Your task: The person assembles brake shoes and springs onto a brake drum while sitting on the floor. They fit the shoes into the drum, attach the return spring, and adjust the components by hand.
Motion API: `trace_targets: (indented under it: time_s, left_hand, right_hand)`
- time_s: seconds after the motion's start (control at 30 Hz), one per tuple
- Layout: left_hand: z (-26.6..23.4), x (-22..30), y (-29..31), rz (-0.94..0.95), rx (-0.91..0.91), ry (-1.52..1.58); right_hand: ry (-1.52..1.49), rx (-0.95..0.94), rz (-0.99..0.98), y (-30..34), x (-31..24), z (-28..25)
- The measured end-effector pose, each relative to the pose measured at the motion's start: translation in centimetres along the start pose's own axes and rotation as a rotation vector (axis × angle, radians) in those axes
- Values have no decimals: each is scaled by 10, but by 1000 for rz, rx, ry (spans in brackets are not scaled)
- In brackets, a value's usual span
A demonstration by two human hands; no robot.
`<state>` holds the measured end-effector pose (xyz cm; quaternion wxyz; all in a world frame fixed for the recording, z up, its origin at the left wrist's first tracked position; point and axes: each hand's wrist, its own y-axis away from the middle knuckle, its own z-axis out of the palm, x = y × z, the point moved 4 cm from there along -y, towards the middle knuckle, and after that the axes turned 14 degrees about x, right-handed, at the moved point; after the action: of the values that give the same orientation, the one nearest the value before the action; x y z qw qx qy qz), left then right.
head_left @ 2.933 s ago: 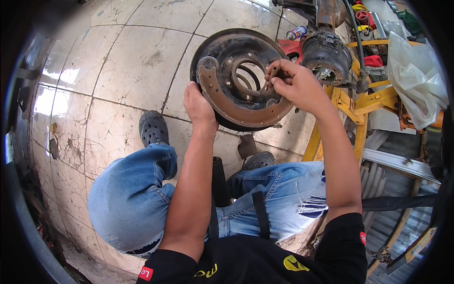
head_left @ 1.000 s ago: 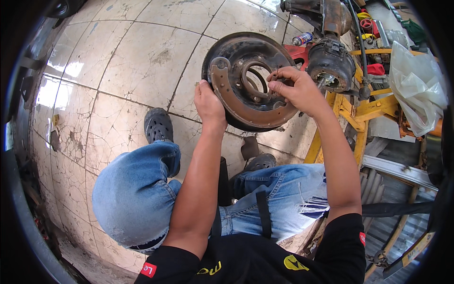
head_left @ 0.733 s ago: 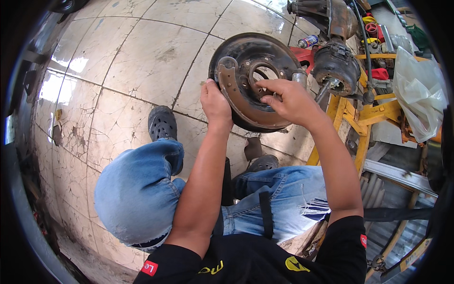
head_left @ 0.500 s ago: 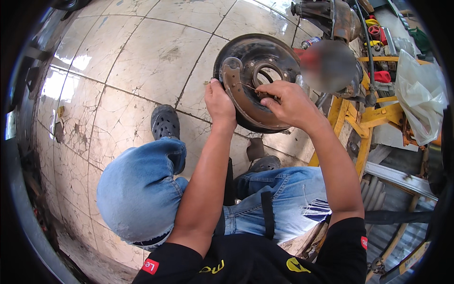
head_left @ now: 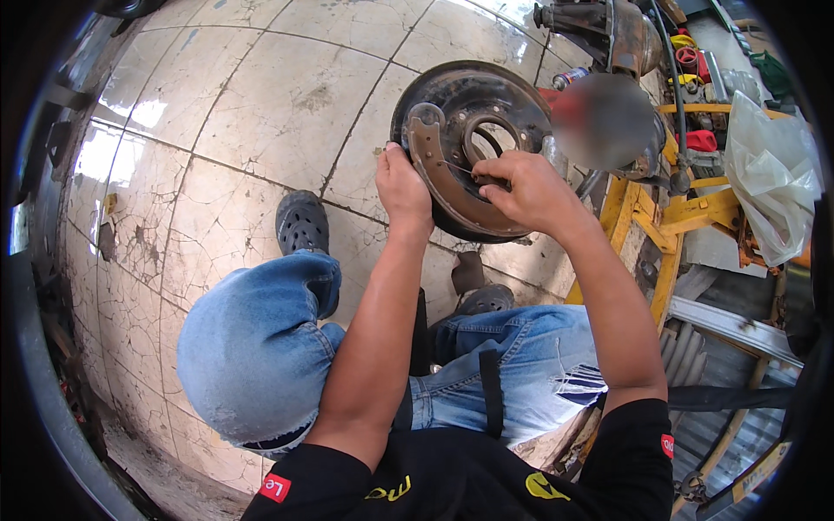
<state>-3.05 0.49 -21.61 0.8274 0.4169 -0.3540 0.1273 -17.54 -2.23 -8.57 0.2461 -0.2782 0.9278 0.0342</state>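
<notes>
— Since the earlier frames, what has shifted?

— Mostly the right hand [head_left: 526, 187]: it was up on the far rim of the brake backing plate [head_left: 473, 143] and has come down toward the middle of it. The left hand [head_left: 401, 184] has kept its place on the near edge.

— Where is the plate?

— Standing on edge on the tiled floor [head_left: 252, 113], face toward the person, just in front of the knees. A curved brake shoe [head_left: 432, 161] lies along its left side, and the round hub opening [head_left: 488, 139] shows in the middle.

— And the hands?

— They sit apart, one on each side. The left is clamped round the plate's edge beside the shoe and seems to steady it. The right is pinched shut on something thin, a wire or spring [head_left: 459, 168], that runs toward the shoe; exactly what it is I cannot tell.

— Which step, then?

— By my judgement, fitting or hooking that thin piece onto the shoe, mid-assembly. The next move would need a firm pull on it while the left hand stops the plate from rolling.

— Around it?

— Behind the plate sits a rusty axle housing [head_left: 608, 30] and a yellow stand [head_left: 660, 217], with a clear plastic bag [head_left: 769, 174] to the right. Nearer are blue jeans [head_left: 252, 347] and a dark clog [head_left: 301, 224].
</notes>
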Motion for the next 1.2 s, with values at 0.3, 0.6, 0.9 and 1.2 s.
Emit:
trace_targets:
  time_s: [0.3,0.6,0.9,1.2]
  left_hand:
    - [3,3,5,-17,5,-20]
    - [5,8,9,-46,-2,-42]
    - [2,5,4,-25,-4,-18]
    - [2,4,2,-25,-10,-12]
  right_hand:
    - [-164,-92,228,-5,13,-1]
    - [-220,-39,364,-15,22,-18]
    - [-248,-50,589,-4,28,-30]
    - [-9,11,261,-4,26,-36]
